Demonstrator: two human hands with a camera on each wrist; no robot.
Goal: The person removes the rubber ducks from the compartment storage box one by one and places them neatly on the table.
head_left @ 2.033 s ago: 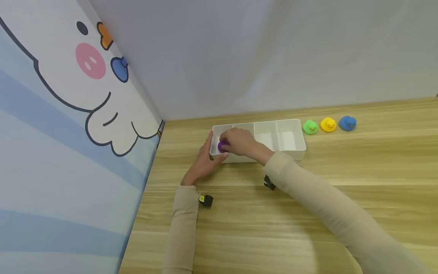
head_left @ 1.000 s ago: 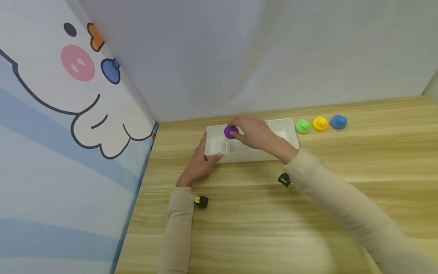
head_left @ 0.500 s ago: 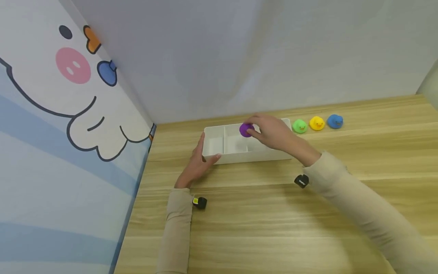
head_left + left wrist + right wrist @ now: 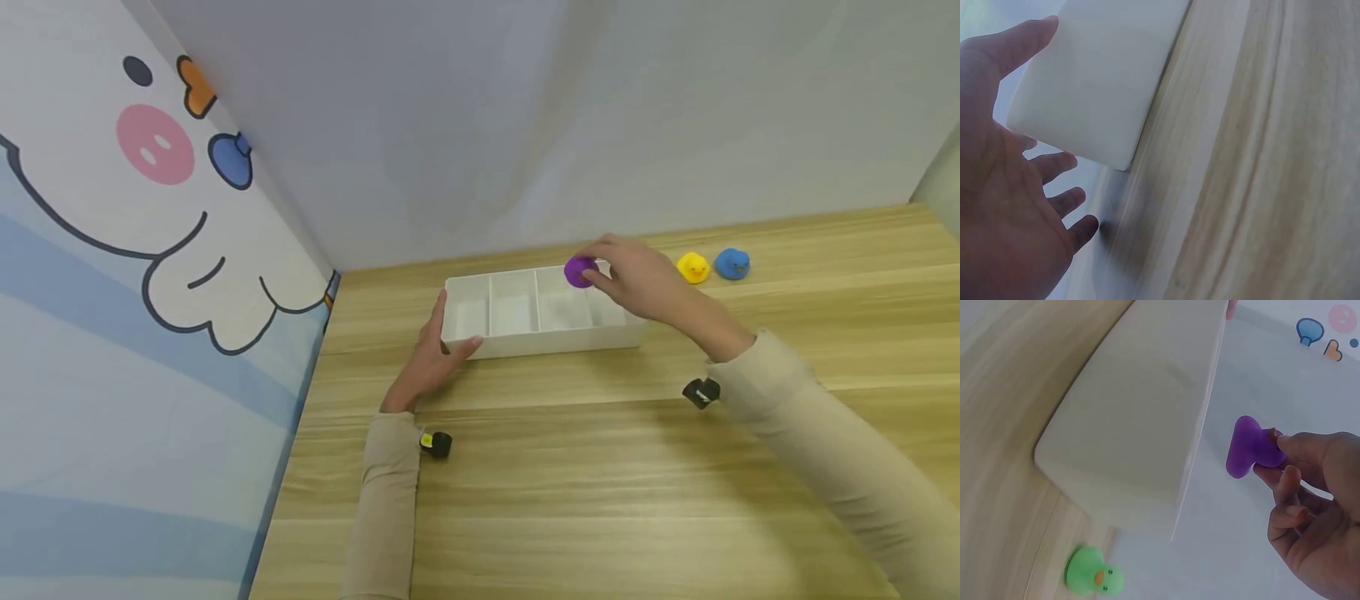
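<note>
A white box with several compartments stands on the wooden table. My left hand rests at its left end, thumb on the front rim and fingers fairly straight along the short side. In the left wrist view the lower fingers stand apart from the box. Above the back of the third compartment from the left, my right hand pinches a purple rubber duck between thumb and fingers. The right wrist view shows it higher than the rim. A green rubber duck sits by the right end, hidden behind my hand in the head view.
Right of the box, a yellow duck and a blue duck sit in a row at the back of the table. A grey-white wall rises behind, and a cartoon-printed panel borders the left side.
My right hand has lifted the purple duck out of the leftmost compartment and carried it right along the box. The left hand keeps its place on the box's left end.
</note>
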